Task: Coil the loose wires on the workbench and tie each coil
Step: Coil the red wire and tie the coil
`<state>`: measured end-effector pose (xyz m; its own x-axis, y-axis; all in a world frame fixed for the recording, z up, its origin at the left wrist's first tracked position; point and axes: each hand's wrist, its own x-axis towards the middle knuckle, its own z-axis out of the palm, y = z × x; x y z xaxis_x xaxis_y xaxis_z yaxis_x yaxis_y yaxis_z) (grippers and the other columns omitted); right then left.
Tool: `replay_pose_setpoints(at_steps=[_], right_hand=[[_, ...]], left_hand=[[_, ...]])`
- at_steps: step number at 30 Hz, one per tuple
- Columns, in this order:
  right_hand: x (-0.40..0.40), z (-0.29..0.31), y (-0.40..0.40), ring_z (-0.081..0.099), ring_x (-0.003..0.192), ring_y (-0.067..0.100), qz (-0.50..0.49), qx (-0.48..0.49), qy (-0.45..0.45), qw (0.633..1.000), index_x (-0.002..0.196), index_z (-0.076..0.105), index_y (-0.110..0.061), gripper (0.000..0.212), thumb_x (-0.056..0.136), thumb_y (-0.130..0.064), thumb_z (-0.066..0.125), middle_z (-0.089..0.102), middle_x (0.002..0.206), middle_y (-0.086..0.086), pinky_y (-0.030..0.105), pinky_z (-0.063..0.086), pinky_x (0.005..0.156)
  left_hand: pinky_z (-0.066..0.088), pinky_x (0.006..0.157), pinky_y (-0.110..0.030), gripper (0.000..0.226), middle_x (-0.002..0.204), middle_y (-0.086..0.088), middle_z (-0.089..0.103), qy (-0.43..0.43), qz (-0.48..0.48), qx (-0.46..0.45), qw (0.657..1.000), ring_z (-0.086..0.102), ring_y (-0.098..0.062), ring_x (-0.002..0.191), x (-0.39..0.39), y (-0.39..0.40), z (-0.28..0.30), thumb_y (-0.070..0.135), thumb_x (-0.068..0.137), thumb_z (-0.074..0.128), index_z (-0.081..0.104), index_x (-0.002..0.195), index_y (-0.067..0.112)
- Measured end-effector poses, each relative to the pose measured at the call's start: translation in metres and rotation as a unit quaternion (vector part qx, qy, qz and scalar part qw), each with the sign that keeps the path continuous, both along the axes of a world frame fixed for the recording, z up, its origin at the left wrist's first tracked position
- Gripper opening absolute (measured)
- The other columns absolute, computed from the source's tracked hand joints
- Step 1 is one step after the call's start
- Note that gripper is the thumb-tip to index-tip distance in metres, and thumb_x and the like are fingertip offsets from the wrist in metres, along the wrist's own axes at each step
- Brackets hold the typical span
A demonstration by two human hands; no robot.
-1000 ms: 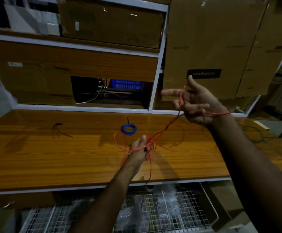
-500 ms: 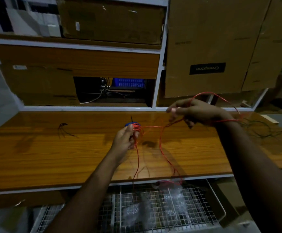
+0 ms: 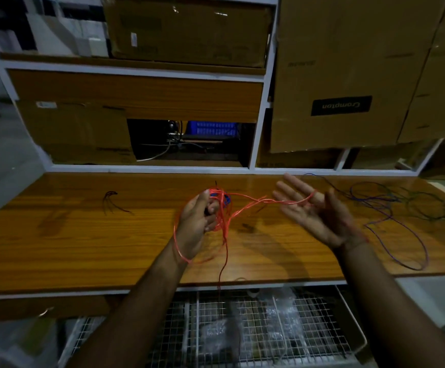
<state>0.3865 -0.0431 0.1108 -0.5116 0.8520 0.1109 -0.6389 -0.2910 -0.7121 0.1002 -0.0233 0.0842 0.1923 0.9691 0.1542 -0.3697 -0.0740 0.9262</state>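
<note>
A long red wire (image 3: 245, 205) runs between my hands above the wooden workbench (image 3: 70, 243). My left hand (image 3: 197, 224) grips a bunch of its loops, and one loop hangs round that wrist. My right hand (image 3: 311, 211) is held palm up with straight fingers, the red wire lying across the palm and hooked at the fingers. A tail of the wire drops over the bench's front edge. A blue coil (image 3: 226, 199) lies on the bench, mostly hidden behind the left hand's loops. Loose dark purple and green wires (image 3: 391, 208) sprawl at the right.
A small black wire piece (image 3: 111, 200) lies at the bench's left. Cardboard boxes (image 3: 343, 75) and shelving stand behind the bench. A wire-mesh basket (image 3: 255, 328) with plastic bags sits below the front edge.
My right hand has turned palm up and straightened its fingers. The left hand has gathered more red loops and one now hangs round its wrist.
</note>
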Motion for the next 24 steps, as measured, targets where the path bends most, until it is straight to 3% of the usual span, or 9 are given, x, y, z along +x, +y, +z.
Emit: replay_pose_setpoints(at_steps=[2,4,6,9,10,12,14,17,24], right_hand=[[-0.015,-0.027,-0.007,0.018,0.147,0.047,0.004,-0.036,-0.039,0.999,0.157,0.015,-0.008,0.082,0.094,-0.028,0.064,0.017,0.160,0.028,0.058,0.023,0.118],[-0.041,-0.032,-0.015,0.037,0.139,0.048,-0.015,-0.043,-0.039,0.998,0.154,0.027,-0.004,0.082,0.092,-0.047,0.060,0.032,0.154,0.030,0.057,0.036,0.112],[-0.061,-0.042,-0.024,0.068,0.105,0.037,-0.076,-0.121,0.046,0.989,0.134,0.059,-0.002,0.085,0.088,-0.071,0.039,0.062,0.126,0.026,0.044,0.059,0.084],[-0.079,-0.053,-0.034,0.068,0.063,0.017,-0.196,-0.187,0.221,0.937,0.112,0.069,-0.003,0.067,0.098,-0.056,0.031,0.072,0.088,0.015,0.022,0.056,0.052],[-0.085,-0.054,-0.038,0.067,0.060,0.014,-0.212,-0.186,0.196,0.939,0.113,0.066,-0.005,0.052,0.098,-0.046,0.038,0.072,0.085,0.013,0.020,0.055,0.051],[-0.100,-0.051,-0.042,0.069,0.068,0.016,-0.226,-0.166,0.019,0.960,0.115,0.062,-0.006,0.031,0.094,-0.026,0.051,0.072,0.091,0.014,0.023,0.058,0.058],[-0.113,-0.045,-0.045,0.070,0.084,0.020,-0.220,-0.110,-0.140,0.959,0.118,0.063,-0.006,0.031,0.090,-0.020,0.058,0.072,0.104,0.013,0.030,0.060,0.071],[-0.128,-0.029,-0.050,0.068,0.092,0.017,-0.201,-0.046,-0.208,0.956,0.122,0.062,-0.011,0.038,0.089,-0.029,0.064,0.073,0.107,0.005,0.031,0.056,0.076],[-0.117,-0.032,-0.061,0.072,0.077,0.023,-0.277,-0.051,-0.330,0.901,0.114,0.063,-0.008,0.018,0.097,-0.006,0.058,0.073,0.087,0.008,0.036,0.060,0.074]], left_hand=[[0.029,0.040,-0.015,0.031,0.062,0.008,0.044,-0.022,0.023,0.004,0.999,0.035,-0.003,0.042,0.005,0.000,0.000,0.032,0.107,0.035,0.045,0.081,0.018],[0.032,0.039,-0.015,0.033,0.059,0.008,0.042,-0.034,0.054,-0.008,0.998,0.035,-0.004,0.040,0.008,0.002,-0.002,0.031,0.107,0.034,0.041,0.078,0.018],[0.027,0.039,-0.017,0.033,0.056,0.008,0.041,-0.027,0.063,-0.010,0.998,0.031,-0.005,0.040,0.007,0.005,-0.006,0.037,0.105,0.036,0.039,0.079,0.018],[0.020,0.042,-0.024,0.036,0.053,0.007,0.040,0.009,0.067,0.000,0.998,0.027,-0.006,0.040,0.005,0.003,-0.012,0.039,0.105,0.033,0.037,0.077,0.017],[0.020,0.041,-0.022,0.037,0.056,0.007,0.039,0.004,0.070,-0.006,0.997,0.027,-0.006,0.041,0.005,0.001,-0.013,0.038,0.106,0.034,0.038,0.076,0.018],[0.026,0.041,-0.020,0.037,0.062,0.001,0.040,0.000,0.083,-0.003,0.997,0.029,-0.008,0.043,0.008,-0.003,-0.014,0.038,0.106,0.037,0.041,0.075,0.019],[0.028,0.043,-0.018,0.035,0.064,0.002,0.042,0.037,0.104,0.006,0.994,0.032,-0.007,0.045,0.012,-0.009,-0.013,0.035,0.107,0.036,0.045,0.077,0.019],[0.024,0.046,-0.021,0.032,0.064,0.007,0.044,0.084,0.105,0.032,0.990,0.031,-0.006,0.049,0.016,-0.018,-0.011,0.035,0.107,0.033,0.049,0.083,0.019],[0.024,0.044,-0.018,0.028,0.065,0.007,0.044,0.113,0.111,0.027,0.987,0.031,-0.003,0.048,0.008,-0.026,-0.014,0.035,0.106,0.032,0.053,0.091,0.023]])
